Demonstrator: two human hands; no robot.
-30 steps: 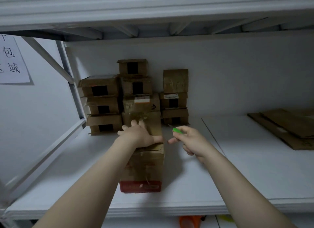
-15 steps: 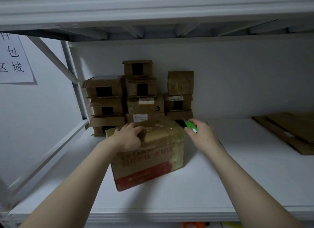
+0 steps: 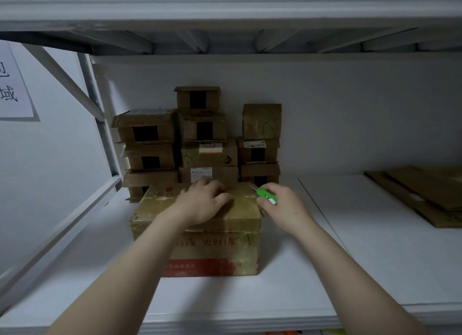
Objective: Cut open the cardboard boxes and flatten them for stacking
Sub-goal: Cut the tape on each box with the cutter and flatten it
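Note:
A taped brown cardboard box (image 3: pixel 232 244) with a red band along its bottom stands on the white shelf (image 3: pixel 325 272), its long face toward me. My left hand (image 3: pixel 202 202) rests on the box's top, fingers curled over the far part. My right hand (image 3: pixel 287 209) grips a green box cutter (image 3: pixel 266 196) at the top right corner of the box; its thin blade points at the far right edge of the top.
Several small cardboard boxes (image 3: pixel 205 144) are stacked against the back wall behind the box. Flattened cardboard sheets (image 3: pixel 425 194) lie at the right on the shelf. A shelf upright and diagonal brace (image 3: pixel 100 124) stand at the left. Another shelf board runs overhead.
The box has been turned from end-on to broadside and now sits square. My left hand moved onto its top. My right hand brought the cutter to the box's top right corner.

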